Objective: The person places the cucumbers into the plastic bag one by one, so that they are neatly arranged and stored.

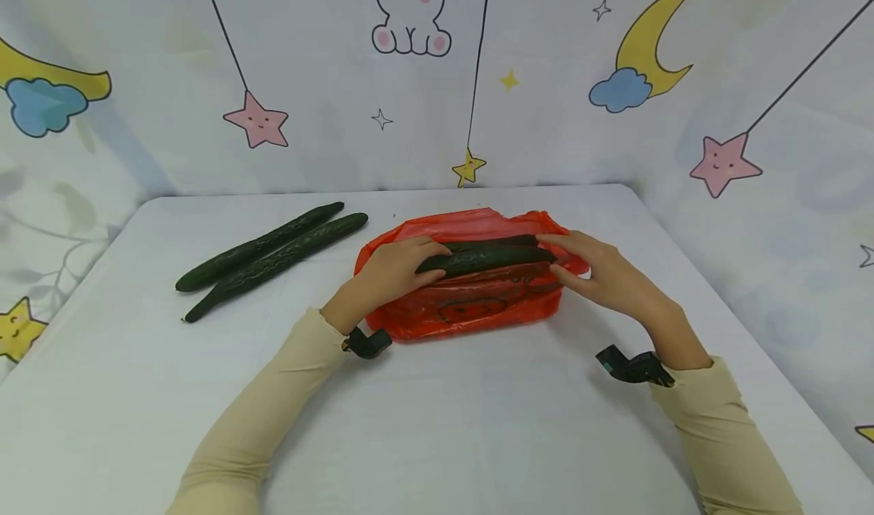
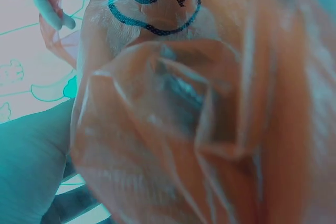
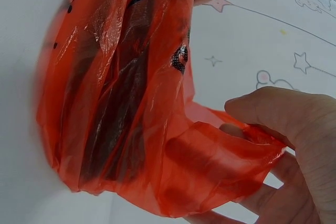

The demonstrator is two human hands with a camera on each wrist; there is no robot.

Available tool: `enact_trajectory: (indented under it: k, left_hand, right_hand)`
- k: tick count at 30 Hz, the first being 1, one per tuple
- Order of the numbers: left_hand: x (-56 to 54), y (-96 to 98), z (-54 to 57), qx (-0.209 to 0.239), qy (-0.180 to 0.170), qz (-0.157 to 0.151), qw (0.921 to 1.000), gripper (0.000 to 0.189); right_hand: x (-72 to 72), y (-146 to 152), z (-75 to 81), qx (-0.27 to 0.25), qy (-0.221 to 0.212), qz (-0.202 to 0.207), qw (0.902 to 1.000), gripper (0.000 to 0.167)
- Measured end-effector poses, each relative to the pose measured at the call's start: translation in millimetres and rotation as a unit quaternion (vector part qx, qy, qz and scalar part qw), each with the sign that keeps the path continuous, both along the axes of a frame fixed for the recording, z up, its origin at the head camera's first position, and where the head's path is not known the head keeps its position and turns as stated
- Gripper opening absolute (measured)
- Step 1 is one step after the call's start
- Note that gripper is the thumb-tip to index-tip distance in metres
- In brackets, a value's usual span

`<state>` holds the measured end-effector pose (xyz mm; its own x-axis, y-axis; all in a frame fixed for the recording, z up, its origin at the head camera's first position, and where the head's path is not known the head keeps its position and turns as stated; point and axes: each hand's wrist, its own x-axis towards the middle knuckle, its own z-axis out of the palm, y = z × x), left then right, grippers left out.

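Alignment is running left to right: the long, slender, dark-green front cucumber [image 1: 488, 260] is lying crosswise between the two hands, its long axis roughly following the far edge of the flat white table [image 1: 437, 424]. It is resting in the upward-facing mouth of the crumpled, translucent red plastic bag [image 1: 471, 314]. A similar dark-green rear cucumber [image 1: 488, 243] is lying nearly parallel, just behind it.

Left hand [image 1: 399, 266]: thumb and fingers are gripping the left end of the front cucumber, making this the nearer hand. Whether they are also pinching bag film, the views are not showing.

Right hand [image 1: 604, 268]: thumb and fingers are standing apart about the right end of the front cucumber; the right wrist view is showing them holding the bag's edge. Contact with the cucumber itself is remaining unclear.

Outside the bag, a long dark-green farther loose cucumber [image 1: 259, 248] and a long dark-green nearer loose cucumber [image 1: 276, 266] are lying side by side, beyond the left hand's side and well apart from the right hand. Their axes are slanting from near left to far right, out of line with the front cucumber.
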<state>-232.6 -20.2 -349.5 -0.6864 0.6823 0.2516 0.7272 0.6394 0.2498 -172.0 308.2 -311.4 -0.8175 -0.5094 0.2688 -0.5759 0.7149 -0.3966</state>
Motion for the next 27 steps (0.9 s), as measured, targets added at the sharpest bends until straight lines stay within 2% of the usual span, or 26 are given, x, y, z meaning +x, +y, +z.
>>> enact_trajectory:
  k: [7,13,16,22,27]
  left_hand:
    - [6.2,-19.5,-0.9,0.034,0.011,-0.006,0.9993,0.030]
    - [6.7,-40.5,-8.6,0.077,-0.024,0.003,0.9967,0.029]
    - [4.0,-47.3,-11.6,0.108,-0.031,0.004,0.9936,0.031]
    - [-4.6,-58.0,-10.2,0.146,-0.009,0.019,0.9890,0.030]
    - [-9.0,-67.3,-7.9,0.180,-0.041,0.032,0.9823,0.027]
  right_hand:
    - [-0.8,-2,1.6,-0.002,-0.003,0.003,1.0000,0.050]
    - [-1.0,-4,0.5,-0.009,-0.023,-0.001,0.9997,0.050]
    - [-0.9,-4,0.6,-0.005,-0.022,-0.002,0.9998,0.051]
    - [0.0,-3,4.4,0.000,-0.020,-0.006,0.9998,0.052]
    - [1.5,0,4.7,0.006,-0.017,-0.004,0.9998,0.052]
